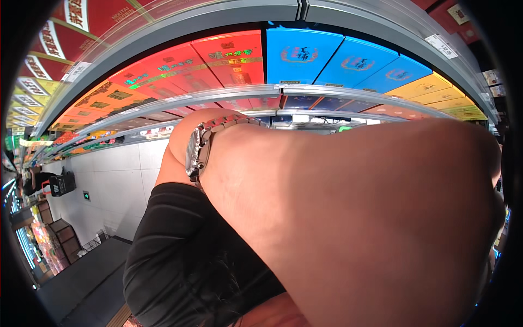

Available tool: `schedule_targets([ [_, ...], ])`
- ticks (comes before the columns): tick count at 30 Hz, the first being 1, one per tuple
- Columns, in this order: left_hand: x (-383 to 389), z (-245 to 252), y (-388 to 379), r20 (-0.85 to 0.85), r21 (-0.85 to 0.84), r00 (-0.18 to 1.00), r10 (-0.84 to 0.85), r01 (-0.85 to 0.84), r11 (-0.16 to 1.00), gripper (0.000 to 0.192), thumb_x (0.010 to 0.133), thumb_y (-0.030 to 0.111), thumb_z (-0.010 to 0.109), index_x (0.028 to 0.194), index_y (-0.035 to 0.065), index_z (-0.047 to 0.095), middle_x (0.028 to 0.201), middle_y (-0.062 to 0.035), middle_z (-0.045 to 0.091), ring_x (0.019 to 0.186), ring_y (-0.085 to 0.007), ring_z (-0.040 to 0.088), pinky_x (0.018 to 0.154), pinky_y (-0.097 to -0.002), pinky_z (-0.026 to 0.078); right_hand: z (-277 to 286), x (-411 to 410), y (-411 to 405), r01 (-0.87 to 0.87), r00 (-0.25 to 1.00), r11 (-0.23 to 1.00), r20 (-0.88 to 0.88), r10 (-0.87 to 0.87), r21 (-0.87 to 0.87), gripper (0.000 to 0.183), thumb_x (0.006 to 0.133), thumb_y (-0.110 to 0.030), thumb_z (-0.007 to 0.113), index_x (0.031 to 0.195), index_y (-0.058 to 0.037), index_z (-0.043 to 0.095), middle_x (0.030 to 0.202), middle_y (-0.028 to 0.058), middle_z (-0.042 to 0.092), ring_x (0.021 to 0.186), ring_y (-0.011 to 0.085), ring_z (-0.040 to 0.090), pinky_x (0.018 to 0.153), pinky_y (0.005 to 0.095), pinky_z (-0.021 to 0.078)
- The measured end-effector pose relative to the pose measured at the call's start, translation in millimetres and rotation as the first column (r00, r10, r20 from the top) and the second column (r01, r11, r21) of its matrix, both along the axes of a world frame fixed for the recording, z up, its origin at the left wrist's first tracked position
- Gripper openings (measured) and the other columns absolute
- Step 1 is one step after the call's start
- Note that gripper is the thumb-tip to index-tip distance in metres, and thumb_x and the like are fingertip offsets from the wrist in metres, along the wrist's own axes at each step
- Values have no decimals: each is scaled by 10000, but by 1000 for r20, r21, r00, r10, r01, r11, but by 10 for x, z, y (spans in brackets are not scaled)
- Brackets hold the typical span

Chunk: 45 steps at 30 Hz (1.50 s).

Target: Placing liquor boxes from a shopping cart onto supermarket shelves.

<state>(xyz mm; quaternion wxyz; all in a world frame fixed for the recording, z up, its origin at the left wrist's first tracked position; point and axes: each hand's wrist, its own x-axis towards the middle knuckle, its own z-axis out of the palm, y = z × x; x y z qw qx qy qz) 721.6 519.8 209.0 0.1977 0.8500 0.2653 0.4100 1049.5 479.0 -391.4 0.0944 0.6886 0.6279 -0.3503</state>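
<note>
My left hand (pixel 380 204) fills the right and middle of the view, very close to the camera. Its fingers are hidden or out of frame, so what they touch cannot be told. A metal wristwatch (pixel 191 153) with a linked bracelet sits around the wrist. Behind it, the bent arm runs down to a black sleeve (pixel 167 229). My right hand is out of view. Beyond the raised arm, a store shelf holds red boxes (pixel 233 57), blue boxes (pixel 300 53) and yellow boxes (pixel 429 90) in rows.
Metal shelf edges (pixel 184 96) carry price labels. More red boxes (pixel 106 16) are at the upper left. On the pale tiled floor (pixel 118 171), a person (pixel 34 182) is near a dark shopping basket (pixel 62 184). A dark flat surface (pixel 90 278) lies at the lower left.
</note>
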Motion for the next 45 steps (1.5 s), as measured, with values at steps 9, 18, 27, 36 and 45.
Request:
schedule_targets([
  [9,-22,13,-142,-28,-26,999,27,-27,999,131,737,151,675,814,107,579,699,-39,538,661,-255,607,554,-362,511,19,50,-8,7,1000,1000,-2,-7,12,362,875,-361,598,994,-47,732,967,232,706,922,391,683,807,480,525],
  [18,14,32,-194,-20,-51,999,34,-35,998,137,733,145,678,820,106,579,695,-44,541,662,-261,611,553,-365,515,61,66,-21,9,1000,1000,-4,-9,16,336,856,-326,611,986,-41,733,973,237,703,933,395,680,815,483,527],
  [27,105,164,-242,-137,-115,986,95,-111,987,144,730,138,680,825,104,579,692,-49,544,662,-266,616,552,-368,520,24,113,7,61,998,997,-33,-59,42,311,837,-291,624,978,-36,733,980,241,700,944,400,677,824,486,529],
  [36,-41,-940,433,-111,221,965,236,-208,953,305,680,-54,640,961,61,674,800,-67,635,678,-266,646,553,-349,528,14,-17,5,116,987,991,109,-122,60,272,837,-211,576,979,-27,717,1002,251,694,978,408,673,851,501,532],
  [45,-163,-1309,438,-297,278,853,430,-354,893,437,676,-72,620,1088,71,655,856,-87,643,757,-268,637,605,-367,530,162,-15,-7,177,982,980,50,-182,89,280,823,-206,566,965,-18,717,999,260,689,994,415,664,865,502,528],
])
